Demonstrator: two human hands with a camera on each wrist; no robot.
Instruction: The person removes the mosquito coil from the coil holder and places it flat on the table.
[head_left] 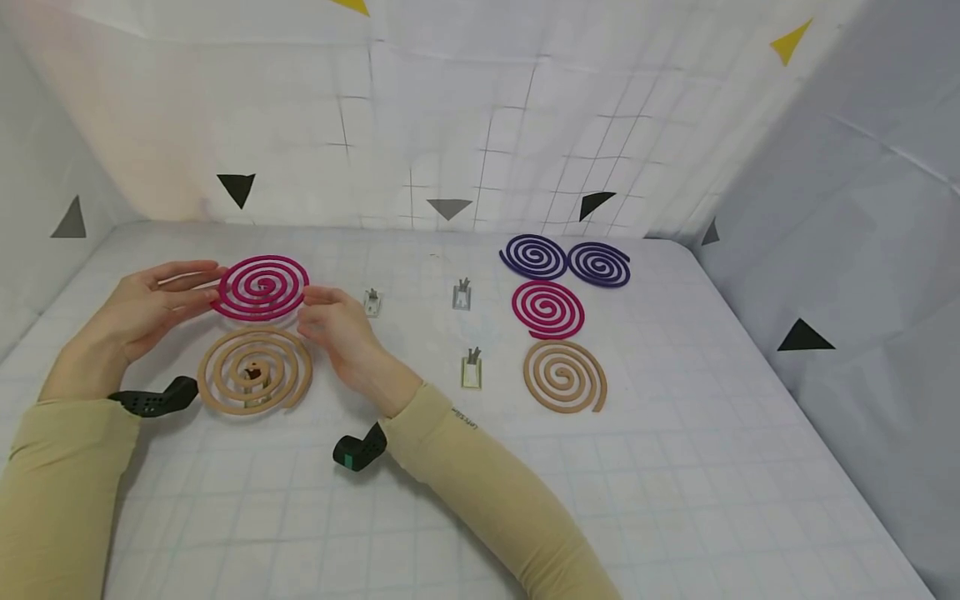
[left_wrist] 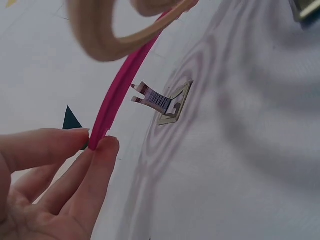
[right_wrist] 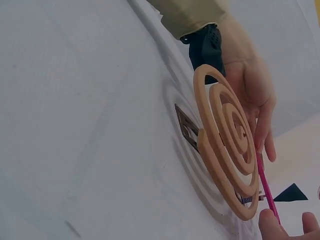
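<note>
A magenta mosquito coil [head_left: 265,286] is held level between both hands. My left hand [head_left: 153,304] pinches its left edge between thumb and fingers, and my right hand [head_left: 337,333] pinches the right edge. Beneath it, in the left wrist view, an upright pronged metal stand [left_wrist: 172,102] sits on the table, with a gap between the prongs and the coil [left_wrist: 112,107]. Just nearer, a tan coil [head_left: 255,331] is raised on another stand [head_left: 257,398], a prong at its centre. The right wrist view shows this tan coil [right_wrist: 205,100] tilted across the picture, close to both hands.
Three small metal stands [head_left: 471,372] stand mid-table. To their right lie two purple coils [head_left: 534,257], a magenta coil [head_left: 548,308] and a tan coil [head_left: 562,373]. White sheets [head_left: 450,108] with triangle markers surround the white table [head_left: 675,500].
</note>
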